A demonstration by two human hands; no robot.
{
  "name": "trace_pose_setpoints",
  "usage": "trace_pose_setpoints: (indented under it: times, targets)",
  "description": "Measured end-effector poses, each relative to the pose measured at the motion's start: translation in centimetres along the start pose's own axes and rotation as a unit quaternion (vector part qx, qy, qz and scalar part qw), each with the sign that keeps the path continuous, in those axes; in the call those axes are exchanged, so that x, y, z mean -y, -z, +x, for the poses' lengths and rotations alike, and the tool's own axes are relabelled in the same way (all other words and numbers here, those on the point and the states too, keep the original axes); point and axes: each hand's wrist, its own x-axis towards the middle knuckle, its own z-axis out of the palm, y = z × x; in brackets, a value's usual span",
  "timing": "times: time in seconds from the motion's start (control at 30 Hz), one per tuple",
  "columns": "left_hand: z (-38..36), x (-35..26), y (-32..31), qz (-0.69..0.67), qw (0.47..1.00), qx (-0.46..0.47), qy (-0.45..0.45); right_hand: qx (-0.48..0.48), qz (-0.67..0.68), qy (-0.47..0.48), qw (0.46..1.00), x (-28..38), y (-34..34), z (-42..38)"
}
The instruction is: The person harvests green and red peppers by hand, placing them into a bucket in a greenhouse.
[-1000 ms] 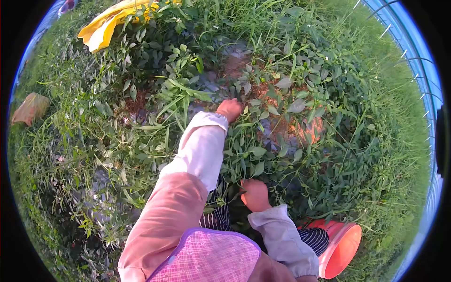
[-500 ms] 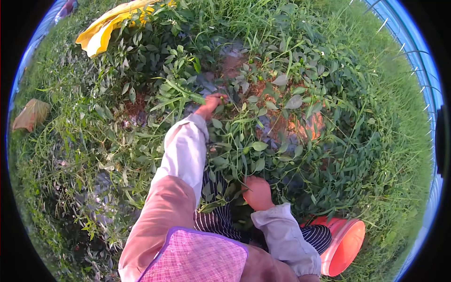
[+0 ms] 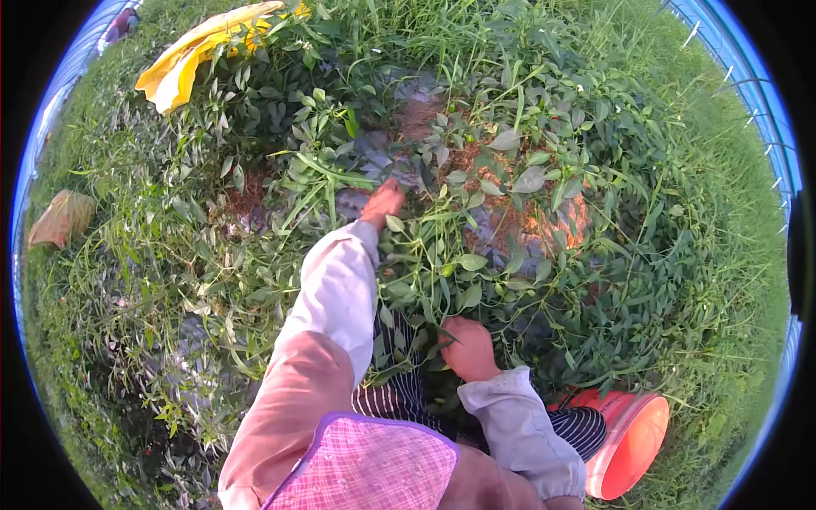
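We are bent over a bed of leafy green plants [image 3: 476, 255], looking down past our own arms. Our left hand [image 3: 382, 202] is stretched out ahead, its pale sleeve [image 3: 340, 289] running up through the middle of the view. The hand lies among the stems and long grass blades [image 3: 319, 170] at the far side of the plant, with its fingers pushed down into the leaves. We cannot tell whether they are spread or closed on a stem, because the foliage hides them.

Our right hand [image 3: 469, 348] is close to our body, low in the plant, curled into a loose fist around thin stems at the base of the leaves. What exactly it grips is too small to make out. Its grey cuff [image 3: 510, 399] sits just behind it, over striped trousers [image 3: 399, 391].

Beneath the plants, patches of grey ground cover [image 3: 382, 153] and reddish-brown soil [image 3: 544, 225] show through. An orange bucket [image 3: 629, 442] stands just beside our right forearm, at the lower right, its mouth tipped toward us. A yellow sheet [image 3: 183, 59] lies in the grass well apart at the upper left, and a brownish bag [image 3: 59, 217] lies at the far left edge. A pink checked cloth [image 3: 374, 467] hangs at the bottom of the view, in front of our chest
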Motion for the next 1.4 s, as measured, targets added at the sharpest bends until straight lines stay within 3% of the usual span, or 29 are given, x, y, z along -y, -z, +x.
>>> trace_pose_setpoints:
  times: [0.03,0.17,0.2,0.23,0.27,0.33,0.37,0.43,0.5,0.57,0.63,0.7,0.77,0.8,0.83,0.9,0.97,1.0,1.03,1.1,1.17,1.2,1.23,1.27,1.3,1.33,1.37,1.4]
  targets:
    - [-0.5,-1.3,0.1,0.050,0.999,-0.003,0.016,0.001,0.009,0.000,1.000,0.1,0.4,-0.1]
    - [-0.2,-0.7,-0.5,0.054,0.993,-0.009,-0.100,-0.029,0.049,-0.007,0.998,0.3,1.4,0.2]
    - [-0.5,-1.5,-0.1,0.019,0.998,-0.017,-0.062,-0.043,0.075,-0.004,0.996,0.5,2.0,0.3]
    - [1.4,0.4,-0.9,-0.023,0.995,-0.065,-0.078,-0.050,0.079,-0.019,0.995,0.6,2.1,0.5]
    - [0.0,-2.0,1.4,-0.103,0.994,-0.012,-0.035,-0.062,0.083,-0.008,0.995,0.7,2.0,0.7]
    - [-2.3,-6.2,4.9,-0.224,0.974,-0.003,0.029,-0.063,0.092,0.012,0.994,1.0,2.5,0.9]
    - [-2.7,-7.8,6.5,-0.156,0.987,-0.033,-0.030,-0.072,0.099,-0.006,0.992,1.5,2.9,1.0]
    - [-4.2,-10.6,8.5,-0.044,0.950,-0.130,-0.280,-0.082,0.200,-0.025,0.976,2.5,3.7,1.2]
    - [-8.0,-15.7,9.9,-0.052,0.951,-0.051,-0.301,-0.068,0.212,-0.029,0.974,3.1,4.3,1.3]
    - [-12.2,-20.0,9.5,-0.159,0.932,0.127,-0.299,-0.047,0.222,-0.020,0.974,3.1,5.1,0.8]
    - [-15.4,-22.7,7.9,-0.209,0.868,0.383,-0.239,-0.063,0.248,-0.031,0.966,3.3,6.2,0.2]
    - [-18.4,-24.3,5.2,-0.269,0.850,0.441,-0.100,-0.110,0.247,-0.035,0.962,2.5,7.9,-0.7]
    - [-19.7,-24.1,2.9,-0.309,0.826,0.471,0.007,-0.345,0.375,-0.098,0.855,0.9,8.7,-1.3]
    - [-20.6,-23.7,2.0,-0.318,0.815,0.484,0.009,-0.353,0.366,-0.106,0.854,-0.3,9.9,-2.0]
    - [-22.0,-24.0,1.6,-0.401,0.762,0.506,0.051,-0.362,0.356,-0.115,0.854,-1.2,11.7,-2.9]
    - [-24.6,-25.4,1.1,-0.417,0.768,0.480,0.079,-0.291,0.313,-0.142,0.893,-2.4,15.0,-4.7]
    - [-26.9,-26.9,0.3,-0.458,0.737,0.487,0.103,-0.299,0.190,-0.195,0.914,-3.7,16.3,-6.1]
    - [-27.6,-27.8,0.0,-0.436,0.748,0.496,0.064,-0.285,0.169,-0.201,0.922,-4.1,17.2,-6.9]
    - [-27.6,-28.3,-0.6,-0.434,0.751,0.493,0.064,-0.303,0.097,-0.163,0.934,-5.1,17.7,-7.9]
    - [-26.5,-29.7,-1.8,-0.386,0.733,0.556,0.071,-0.390,0.122,-0.134,0.903,-6.1,19.3,-10.3]
    - [-21.9,-29.9,-5.2,-0.336,0.827,0.446,-0.060,-0.415,0.107,-0.196,0.882,-7.1,21.4,-14.8]
    - [-18.2,-29.9,-7.3,-0.297,0.884,0.351,-0.083,-0.445,0.026,-0.221,0.867,-7.8,22.3,-17.4]
    - [-14.2,-29.2,-9.3,-0.243,0.929,0.262,-0.091,-0.444,0.024,-0.304,0.842,-8.2,23.2,-20.3]
    - [-9.9,-27.5,-11.3,-0.185,0.966,0.142,-0.115,-0.448,-0.010,-0.360,0.818,-9.6,23.3,-23.6]
    - [-5.5,-26.1,-12.5,0.028,0.988,0.036,-0.144,-0.450,-0.044,-0.415,0.789,-11.0,23.4,-26.9]
    - [-4.2,-25.5,-12.9,0.071,0.989,-0.045,-0.118,-0.400,-0.068,-0.476,0.780,-11.7,24.1,-29.9]
    - [-2.6,-24.4,-13.2,0.082,0.991,-0.026,-0.102,-0.349,-0.091,-0.535,0.764,-12.1,24.4,-32.6]
    - [-2.1,-23.4,-14.2,0.116,0.988,-0.006,-0.105,-0.353,-0.093,-0.535,0.762,-12.5,23.8,-34.9]
